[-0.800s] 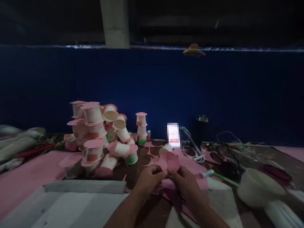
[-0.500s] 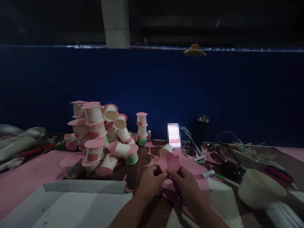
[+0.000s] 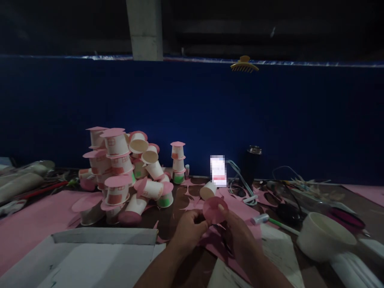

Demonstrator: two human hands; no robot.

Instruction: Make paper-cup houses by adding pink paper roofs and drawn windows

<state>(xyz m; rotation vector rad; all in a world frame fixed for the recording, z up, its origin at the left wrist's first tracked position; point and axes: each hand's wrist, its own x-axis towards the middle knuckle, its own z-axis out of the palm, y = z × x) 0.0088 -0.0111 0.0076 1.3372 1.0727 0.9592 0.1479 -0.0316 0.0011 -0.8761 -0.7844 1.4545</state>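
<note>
My left hand [image 3: 189,231] and my right hand [image 3: 238,236] meet over the dark table, and both pinch one round pink paper disc [image 3: 213,209] held up between them. The right thumb lies across the disc's right edge. The left fingers are curled at its left edge. Just beyond the disc a small white paper cup [image 3: 208,190] lies on its side. A heap of white paper cups with pink paper tops [image 3: 126,172] is piled at the back left. A short stack of such cups [image 3: 178,162] stands beside it.
An open grey cardboard box [image 3: 90,256] lies at the front left on pink paper sheets [image 3: 36,224]. At the right stand a cream bowl [image 3: 325,241], a glue stick [image 3: 260,219], tangled cables [image 3: 282,192] and a dark flask [image 3: 253,164]. A blue partition [image 3: 192,112] closes the back.
The disc has come down slightly and both hands have shifted their pinch on it, the right thumb now lying across its edge. The view has moved a little.
</note>
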